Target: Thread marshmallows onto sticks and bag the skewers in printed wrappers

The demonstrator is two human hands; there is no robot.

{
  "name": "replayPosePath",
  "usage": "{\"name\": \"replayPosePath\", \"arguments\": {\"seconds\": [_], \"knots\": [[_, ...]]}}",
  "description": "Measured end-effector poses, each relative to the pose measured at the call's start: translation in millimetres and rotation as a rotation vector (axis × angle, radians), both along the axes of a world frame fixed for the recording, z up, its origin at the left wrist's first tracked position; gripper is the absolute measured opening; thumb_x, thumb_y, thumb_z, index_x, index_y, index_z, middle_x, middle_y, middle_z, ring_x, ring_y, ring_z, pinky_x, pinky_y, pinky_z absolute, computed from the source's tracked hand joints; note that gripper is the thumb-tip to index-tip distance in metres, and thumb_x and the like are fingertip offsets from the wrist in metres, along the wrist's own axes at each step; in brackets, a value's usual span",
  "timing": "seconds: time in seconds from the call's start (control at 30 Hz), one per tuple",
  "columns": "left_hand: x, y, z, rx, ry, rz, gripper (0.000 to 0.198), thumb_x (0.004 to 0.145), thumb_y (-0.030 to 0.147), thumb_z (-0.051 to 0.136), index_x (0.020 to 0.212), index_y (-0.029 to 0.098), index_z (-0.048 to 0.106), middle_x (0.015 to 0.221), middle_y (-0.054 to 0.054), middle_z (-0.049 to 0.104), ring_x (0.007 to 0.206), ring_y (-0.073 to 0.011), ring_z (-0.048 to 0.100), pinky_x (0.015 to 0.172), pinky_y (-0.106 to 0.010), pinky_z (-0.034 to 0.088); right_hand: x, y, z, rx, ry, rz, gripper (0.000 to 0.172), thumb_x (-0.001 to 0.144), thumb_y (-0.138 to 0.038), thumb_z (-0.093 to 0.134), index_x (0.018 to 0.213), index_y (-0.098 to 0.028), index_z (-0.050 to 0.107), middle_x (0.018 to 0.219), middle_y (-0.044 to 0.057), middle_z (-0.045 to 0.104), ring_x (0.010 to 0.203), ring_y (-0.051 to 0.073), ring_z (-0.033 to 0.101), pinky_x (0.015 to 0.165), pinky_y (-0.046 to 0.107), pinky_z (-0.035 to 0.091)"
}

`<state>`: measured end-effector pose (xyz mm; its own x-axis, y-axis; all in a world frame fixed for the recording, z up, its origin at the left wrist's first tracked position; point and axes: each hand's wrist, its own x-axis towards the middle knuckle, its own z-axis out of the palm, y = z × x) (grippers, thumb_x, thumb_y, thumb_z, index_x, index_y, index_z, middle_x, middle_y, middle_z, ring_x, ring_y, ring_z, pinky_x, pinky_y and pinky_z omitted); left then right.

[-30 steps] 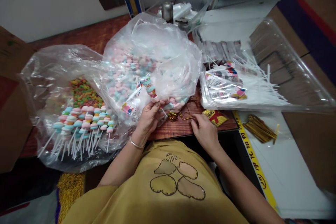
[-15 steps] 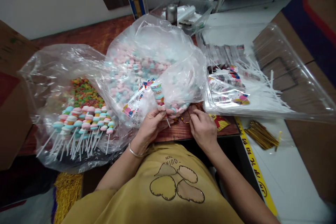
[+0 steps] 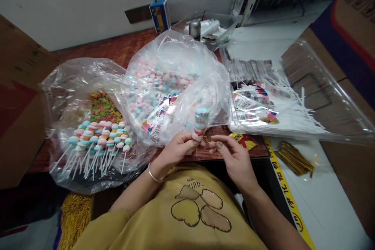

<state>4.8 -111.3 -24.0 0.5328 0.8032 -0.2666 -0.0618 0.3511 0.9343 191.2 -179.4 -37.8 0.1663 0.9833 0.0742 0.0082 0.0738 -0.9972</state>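
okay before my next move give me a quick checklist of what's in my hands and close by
1. Candy steady: ok, the left hand pinches the wrapped candy low down, upright.
2. Tie picked up: ok, the right hand has a gold tie at its fingertips, beside the candy's lower end.
3. Tie wound fully around the wrapper: cannot tell, fingers hide part of it.
4. Stick end visible: not ok, the left hand covers it.
5. Spare ties at hand: ok, a bundle lies to the right, past the yellow tape.
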Motion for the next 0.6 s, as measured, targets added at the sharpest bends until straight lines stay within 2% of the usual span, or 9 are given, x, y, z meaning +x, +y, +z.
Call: {"name": "replayPosePath", "arguments": {"seconds": [0.1,0.2,0.33,0.5,0.6], "knots": [[-2.8,2.6,8.0,0.153,0.071,-0.111,0.036,0.091,0.049,0.070,0.086,0.014,0.075,0.083,-0.004,0.068,0.080,-0.0159,0.059,0.079,-0.028,0.046,2.1,0.8,3.6,-0.330,0.436,0.200,0.040,0.093,-0.056,0.068,0.087,-0.017,0.074,0.066,0.001,0.066,0.050,0.010,0.056,0.052,0.025,0.050],[-0.9,2.4,11.7,0.249,0.088,-0.151,0.034,0.094,0.046,0.066,0.085,0.014,0.073,0.083,-0.003,0.066,0.081,-0.0159,0.057,0.080,-0.028,0.045,2.2,0.1,6.8,-0.469,0.646,0.275,0.037,0.081,-0.051,0.082,0.079,-0.016,0.072,0.056,-0.005,0.057,0.043,0.006,0.043,0.048,0.022,0.046],[1.5,0.9,5.8,0.224,0.122,-0.136,0.040,0.093,0.053,0.065,0.087,0.015,0.072,0.078,-0.003,0.062,0.075,-0.0158,0.055,0.070,-0.026,0.044,-1.2,-3.2,6.2,-0.503,0.708,0.248,0.040,0.076,-0.053,0.086,0.082,-0.015,0.074,0.062,-0.004,0.059,0.046,0.006,0.049,0.049,0.022,0.049],[1.0,0.5,2.7,0.274,0.171,-0.088,0.043,0.093,0.057,0.062,0.085,0.015,0.071,0.074,-0.003,0.060,0.072,-0.0153,0.055,0.064,-0.025,0.043,-1.2,0.0,4.1,-0.441,0.767,0.020,0.041,0.074,-0.054,0.087,0.085,-0.018,0.070,0.071,-0.004,0.062,0.048,0.007,0.053,0.042,0.020,0.046],[1.3,1.4,7.6,0.430,0.194,-0.137,0.036,0.098,0.047,0.060,0.084,0.016,0.071,0.079,-0.003,0.065,0.076,-0.0152,0.058,0.070,-0.026,0.046,1.6,3.6,9.3,-0.482,0.778,0.135,0.047,0.077,-0.062,0.081,0.082,-0.017,0.070,0.063,-0.002,0.063,0.041,0.007,0.051,0.038,0.020,0.043]]}}
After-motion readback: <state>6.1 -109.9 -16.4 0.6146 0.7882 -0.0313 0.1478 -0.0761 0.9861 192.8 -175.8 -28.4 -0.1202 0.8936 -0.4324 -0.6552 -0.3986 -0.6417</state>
